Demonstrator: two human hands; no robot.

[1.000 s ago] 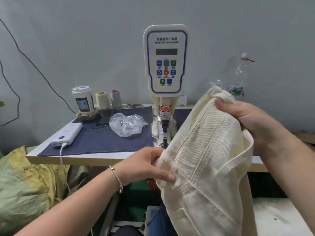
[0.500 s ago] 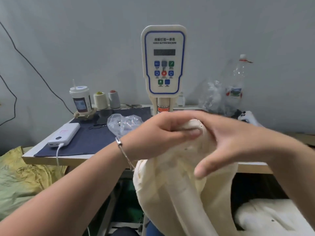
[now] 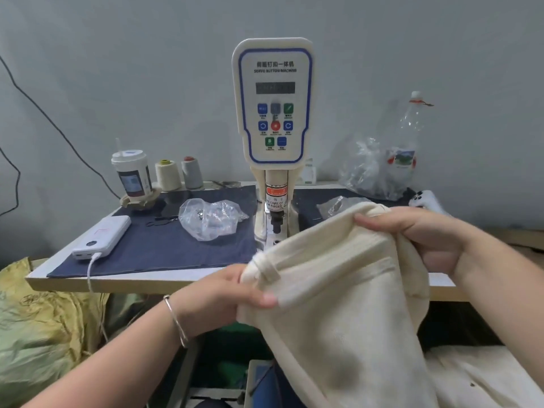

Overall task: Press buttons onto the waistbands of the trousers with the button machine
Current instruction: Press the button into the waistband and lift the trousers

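Both hands — left hand (image 3: 229,293) and right hand (image 3: 418,234) — pinch the trousers (image 3: 338,290) tight; fingers near the button machine (image 3: 275,219) could get squashed

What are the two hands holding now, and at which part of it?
Both hold the cream trousers by the waistband: the left hand pinches its left end, the right hand grips its right end.

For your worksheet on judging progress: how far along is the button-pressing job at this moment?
Done: nothing visibly; no button shows on the cream ribbed trousers.
In hand: the left hand pinches the waistband's belt-loop end, and the right hand grips its other end, stretched in front of the white servo button machine.
Left: lay the waistband under the black press head and press.
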